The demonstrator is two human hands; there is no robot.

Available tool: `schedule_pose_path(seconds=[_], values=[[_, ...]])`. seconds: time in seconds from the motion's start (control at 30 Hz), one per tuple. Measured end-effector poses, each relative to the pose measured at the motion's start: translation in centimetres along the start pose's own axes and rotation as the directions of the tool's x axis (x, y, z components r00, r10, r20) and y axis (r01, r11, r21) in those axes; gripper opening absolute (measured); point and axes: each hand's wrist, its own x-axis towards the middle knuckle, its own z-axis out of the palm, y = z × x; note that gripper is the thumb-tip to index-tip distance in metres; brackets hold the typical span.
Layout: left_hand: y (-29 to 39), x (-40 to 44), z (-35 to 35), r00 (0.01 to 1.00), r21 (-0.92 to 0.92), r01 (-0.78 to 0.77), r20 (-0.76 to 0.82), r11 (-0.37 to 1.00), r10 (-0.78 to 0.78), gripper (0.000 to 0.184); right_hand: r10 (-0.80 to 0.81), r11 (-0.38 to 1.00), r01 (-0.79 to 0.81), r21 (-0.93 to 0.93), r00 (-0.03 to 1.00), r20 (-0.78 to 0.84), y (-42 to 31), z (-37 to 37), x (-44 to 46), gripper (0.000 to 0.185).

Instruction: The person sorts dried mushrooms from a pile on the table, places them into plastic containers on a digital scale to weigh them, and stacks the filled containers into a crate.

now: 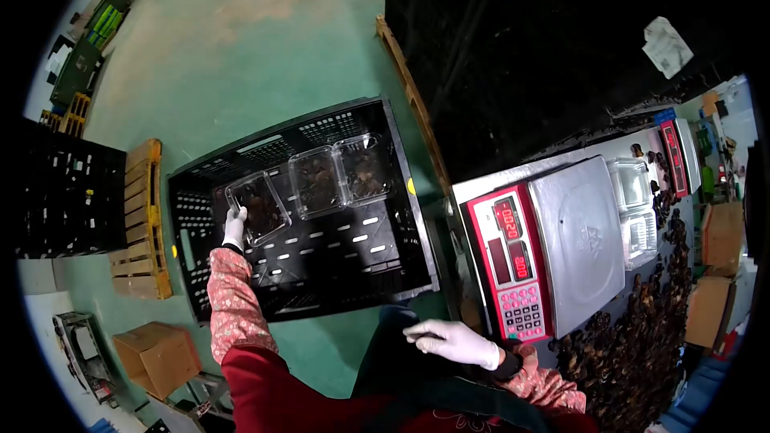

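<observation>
My gloved left hand (pixel 234 229) grips the near left edge of a clear plastic clamshell box (pixel 265 212) with dark brown pieces inside. The box is slightly tilted within a black plastic crate (pixel 298 309). Two similar filled boxes, a middle one (pixel 316 182) and a right one (pixel 365 170), sit side by side against the crate's far wall. My gloved right hand (pixel 459 345) is in front of my body, left of a red and white scale (pixel 525 261). Its fingers are curled, with something small and dark at the tips that I cannot make out.
The scale's steel pan (pixel 579 240) has nothing on it. Beyond it stand stacked clear boxes (pixel 630 184) and a second scale (pixel 675 159). Loose dark pieces (pixel 634 345) cover the table at right. Wooden pallets (pixel 143 228), black crates (pixel 76 188) and a cardboard box (pixel 158 357) are at left.
</observation>
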Motion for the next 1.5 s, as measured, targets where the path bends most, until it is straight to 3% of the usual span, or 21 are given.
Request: schedule_pose_path(seconds=[0.1, 0.13, 0.2, 0.27, 0.3, 0.37, 0.43, 0.53, 0.67, 0.7, 0.73, 0.77, 0.83, 0.93, 1.13, 1.23, 1.27, 1.33, 1.4, 1.47, 1.5], values=[[-3.5, 5.0, 5.4, 0.961, 0.155, -0.232, -0.118, 0.960, 0.251, 0.054, -0.081, 0.997, 0.081, 0.006, 0.997, -0.017, 0.8, -0.5, -0.4, 0.034], [-0.4, 3.0, 7.5, 0.892, 0.439, -0.312, -0.171, 0.842, 0.420, 0.053, -0.122, 0.992, 0.121, -0.026, 0.992, -0.036, 1.2, -0.5, -0.5, 0.034], [3.7, 1.0, 10.1, 0.924, 0.797, 0.010, -0.237, 0.604, 0.298, 0.068, -0.136, 0.989, 0.138, 0.042, 0.989, -0.057, 0.9, -0.4, -1.3, 0.035], [11.4, -6.2, 14.1, 0.829, 0.901, 0.066, -0.289, 0.429, 0.479, 0.070, -0.216, 0.976, 0.218, 0.008, 0.971, -0.099, 0.6, -0.3, -2.9, 0.036], [8.9, -3.2, 13.0, 0.660, 0.943, -0.128, -0.151, 0.308, 0.736, 0.066, -0.173, 0.983, 0.179, 0.049, 0.979, -0.103, 0.9, -0.5, -4.0, 0.037], [15.7, -8.7, 18.2, 0.639, 0.481, -0.569, -0.252, 0.667, 0.727, 0.041, -0.208, 0.974, 0.222, 0.048, 0.956, -0.209, 1.2, -0.7, -6.9, 0.036], [23.2, -16.7, 24.2, 0.800, 0.014, -0.600, 0.027, 0.800, 0.599, 0.032, -0.245, 0.959, 0.279, 0.043, 0.898, -0.364, 2.9, -0.3, -9.8, 0.036], [31.2, -29.8, 34.8, 0.445, -0.373, -0.715, 0.410, 0.591, 0.796, 0.026, -0.169, 0.953, 0.284, 0.102, 0.783, -0.599, 4.2, 0.9, -14.3, 0.036], [39.4, -45.6, 49.1, -0.381, -0.582, -0.804, 0.665, 0.126, 0.642, 0.019, 0.000, 0.879, 0.388, 0.277, 0.581, -0.814, 7.0, 3.7, -17.9, 0.033], [40.2, -49.2, 53.1, -0.306, -0.522, -0.765, 0.810, 0.377, 0.499, 0.018, 0.038, 0.870, 0.394, 0.296, 0.544, -0.838, 7.7, 4.3, -18.6, 0.033], [38.9, -51.0, 58.7, -0.566, -0.735, -0.672, 0.589, 0.091, 0.577, 0.017, 0.105, 0.864, 0.380, 0.329, 0.503, -0.858, 7.8, 5.0, -19.6, 0.032], [38.1, -53.8, 62.8, -0.464, -0.588, -0.795, 0.748, 0.150, 0.475, 0.021, 0.113, 0.846, 0.431, 0.315, 0.432, -0.895, 8.5, 6.3, -20.3, 0.032], [36.0, -57.7, 70.2, -0.443, -0.456, -0.889, 0.846, -0.025, 0.297, 0.039, 0.137, 0.818, 0.500, 0.283, 0.309, -0.941, 10.0, 8.7, -21.7, 0.031], [31.9, -61.1, 76.4, -0.185, -0.150, -0.926, 0.980, -0.345, 0.069, 0.049, 0.263, 0.765, 0.577, 0.287, 0.126, -0.956, 13.2, 12.2, -22.4, 0.030], [31.5, -62.2, 76.5, -0.297, -0.247, -0.844, 0.955, -0.476, 0.030, 0.043, 0.545, 0.662, 0.625, 0.414, -0.023, -0.838, 19.5, 18.0, -23.6, 0.031], [29.4, -55.8, 82.1, -0.451, -0.443, -0.892, 0.850, -0.096, 0.272, 0.045, 0.564, 0.623, 0.671, 0.403, -0.027, -0.826, 20.6, 19.3, -24.5, 0.031], [29.3, -55.3, 82.5, -0.443, -0.430, -0.896, 0.851, -0.108, 0.282, 0.045, 0.579, 0.614, 0.676, 0.407, -0.036, -0.814, 20.9, 19.5, -24.7, 0.030], [29.5, -54.6, 83.2, -0.361, -0.431, -0.868, 0.888, 0.246, 0.283, 0.043, 0.578, 0.611, 0.686, 0.395, -0.047, -0.814, 22.2, 18.6, -24.4, 0.029], [29.6, -56.7, 80.2, -0.434, -0.426, -0.894, 0.741, -0.141, 0.512, 0.033, 0.515, 0.667, 0.668, 0.330, -0.092, -0.852, 22.5, 17.5, -25.2, 0.027], [31.7, -59.4, 76.7, -0.571, -0.311, -0.774, 0.718, -0.551, 0.398, 0.024, 0.504, 0.678, 0.658, 0.329, -0.090, -0.859, 23.7, 14.8, -25.4, 0.026], [32.5, -59.9, 76.5, -0.616, -0.274, -0.701, 0.697, -0.658, 0.366, 0.020, 0.267, 0.893, 0.432, 0.127, -0.279, -0.923, 24.2, 13.1, -25.8, 0.025]])
